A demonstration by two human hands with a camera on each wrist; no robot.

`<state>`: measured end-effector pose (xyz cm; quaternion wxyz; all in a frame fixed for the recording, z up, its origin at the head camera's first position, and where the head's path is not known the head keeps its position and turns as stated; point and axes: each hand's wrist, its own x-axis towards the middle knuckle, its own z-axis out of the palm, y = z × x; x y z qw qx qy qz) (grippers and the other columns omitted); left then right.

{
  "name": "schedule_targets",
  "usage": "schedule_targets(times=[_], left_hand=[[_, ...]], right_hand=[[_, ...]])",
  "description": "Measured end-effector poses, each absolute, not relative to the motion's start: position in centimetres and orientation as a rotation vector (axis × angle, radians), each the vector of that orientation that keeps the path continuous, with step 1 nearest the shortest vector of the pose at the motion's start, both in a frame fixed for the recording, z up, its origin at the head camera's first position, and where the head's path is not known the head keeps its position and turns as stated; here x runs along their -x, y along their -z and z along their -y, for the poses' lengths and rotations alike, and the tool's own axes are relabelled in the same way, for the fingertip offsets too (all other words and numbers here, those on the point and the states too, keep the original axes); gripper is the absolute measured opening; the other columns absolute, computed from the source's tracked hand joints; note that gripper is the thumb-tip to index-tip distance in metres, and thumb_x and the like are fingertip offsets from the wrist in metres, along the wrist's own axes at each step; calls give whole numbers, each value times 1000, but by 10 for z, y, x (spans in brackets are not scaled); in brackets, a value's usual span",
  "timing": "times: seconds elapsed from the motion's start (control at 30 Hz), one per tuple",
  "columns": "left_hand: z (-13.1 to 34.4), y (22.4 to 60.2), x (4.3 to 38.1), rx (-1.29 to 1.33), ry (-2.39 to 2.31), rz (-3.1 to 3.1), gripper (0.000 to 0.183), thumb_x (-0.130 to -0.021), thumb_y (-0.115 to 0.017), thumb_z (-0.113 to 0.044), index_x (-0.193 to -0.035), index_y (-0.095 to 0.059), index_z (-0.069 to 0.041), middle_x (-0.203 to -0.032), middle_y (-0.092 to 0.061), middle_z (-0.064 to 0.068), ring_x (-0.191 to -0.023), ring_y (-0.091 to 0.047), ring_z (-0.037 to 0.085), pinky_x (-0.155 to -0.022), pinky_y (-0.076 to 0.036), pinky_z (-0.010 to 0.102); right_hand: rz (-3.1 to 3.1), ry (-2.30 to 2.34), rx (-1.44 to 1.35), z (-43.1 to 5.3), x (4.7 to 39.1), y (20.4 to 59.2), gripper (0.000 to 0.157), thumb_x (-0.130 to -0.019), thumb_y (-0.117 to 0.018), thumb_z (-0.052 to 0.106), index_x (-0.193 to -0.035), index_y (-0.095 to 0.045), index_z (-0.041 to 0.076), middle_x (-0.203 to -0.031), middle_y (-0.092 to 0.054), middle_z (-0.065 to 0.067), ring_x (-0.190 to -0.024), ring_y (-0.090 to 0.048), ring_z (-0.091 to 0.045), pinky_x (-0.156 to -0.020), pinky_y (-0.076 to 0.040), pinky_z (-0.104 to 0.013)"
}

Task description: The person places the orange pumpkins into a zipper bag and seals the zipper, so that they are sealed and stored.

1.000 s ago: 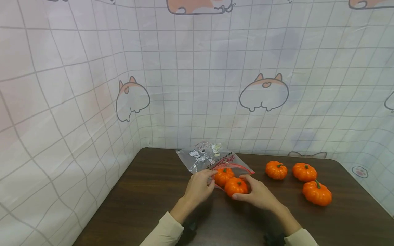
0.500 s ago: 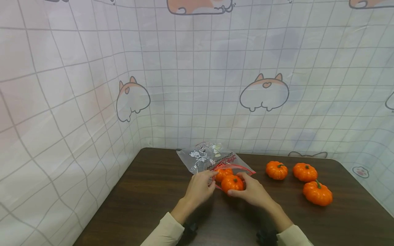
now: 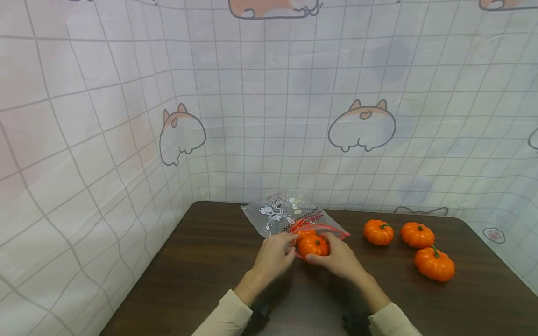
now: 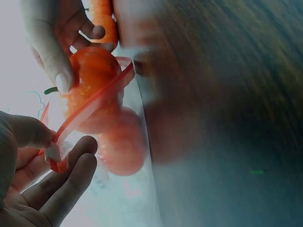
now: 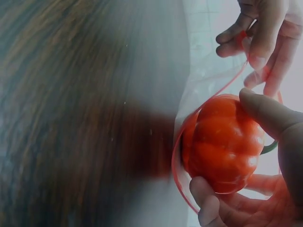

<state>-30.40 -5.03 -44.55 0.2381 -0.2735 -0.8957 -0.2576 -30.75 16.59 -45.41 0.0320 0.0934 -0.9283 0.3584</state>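
A clear zip bag (image 3: 275,217) with printed figures and a red zip edge lies on the table, its mouth toward me. My left hand (image 3: 274,255) pinches the red zip edge (image 4: 90,108) between thumb and fingers. My right hand (image 3: 341,256) grips a small orange pumpkin (image 3: 314,245) with a green stem, thumb on one side and fingers on the other. In the right wrist view this pumpkin (image 5: 225,144) sits within the loop of the bag's mouth. Another pumpkin (image 4: 122,144) shows through the plastic deeper in the bag, partly hidden by the held one.
Three more orange pumpkins stand to the right: one nearest the bag (image 3: 378,232), one behind (image 3: 417,234) and one closer to me (image 3: 435,264). The dark wooden table (image 3: 189,266) ends at a white grid-patterned curtain (image 3: 286,140) at the back and left.
My right hand has moved left and slightly away from me, carrying its pumpkin into the bag's mouth. The pumpkin inside is now more covered. My left hand stays on the zip edge.
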Motion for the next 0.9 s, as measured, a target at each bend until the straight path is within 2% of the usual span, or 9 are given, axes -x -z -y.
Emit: schedule_targets(times=[0.13,0.43,0.6,0.9], left_hand=[[50,445,303,753,695,2452,31,-86,-73,-9,-117,-77,-9,-91,-74,1,-76,-65,12,-72,-56,31],[49,446,303,736,685,2474,31,-88,-73,-11,-118,-76,-9,-110,-78,3,-90,-73,16,-83,-60,35],[48,447,303,735,677,2472,30,-88,-73,-11,-117,-77,-9,-109,-78,3,-90,-73,17,-84,-60,36],[48,451,304,747,649,2459,29,-87,-74,-12,-116,-77,-9,-109,-78,4,-92,-74,18,-85,-60,36]], right_hand=[[2850,-1118,-292,-162,310,455,81,-81,-81,50,-141,-53,3,-131,-66,-15,-104,-65,-25,-89,-54,-46],[2847,-1160,-205,-152,313,457,82,-78,-84,49,-135,-51,1,-118,-68,-14,-95,-64,-23,-84,-54,-42],[2842,-1139,-219,-149,317,461,76,-78,-85,47,-131,-55,1,-116,-68,-13,-93,-63,-23,-84,-55,-43],[2822,-1130,-235,-146,317,463,71,-78,-87,40,-130,-57,2,-122,-67,-14,-96,-63,-25,-86,-55,-45]])
